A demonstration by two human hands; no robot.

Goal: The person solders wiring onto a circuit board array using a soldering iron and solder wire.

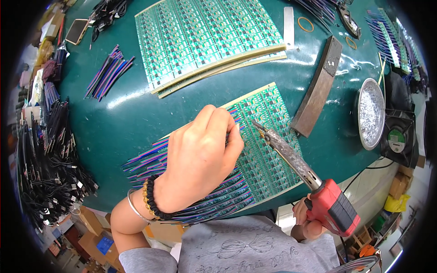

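Observation:
A green circuit board panel (268, 150) lies on the table in front of me, with rows of small parts. Over its left side reach many thin red, blue and black wires (150, 159). My left hand (200, 150) is closed in a pinch at the upper part of the panel, and coloured wire ends show at its fingertips. In my right hand (307, 220) is a soldering iron (296, 164) with a red and black handle. Its dark tip points at the board, just right of my left fingertips. My left palm hides part of the wires.
Stacked circuit board panels (209, 36) lie at the back, beside a bundle of wires (109, 73). A dark bar (318, 86), a metal bowl of silvery bits (371, 113) and a small fan (398, 136) are to the right. Black cables (59, 164) heap at the left edge.

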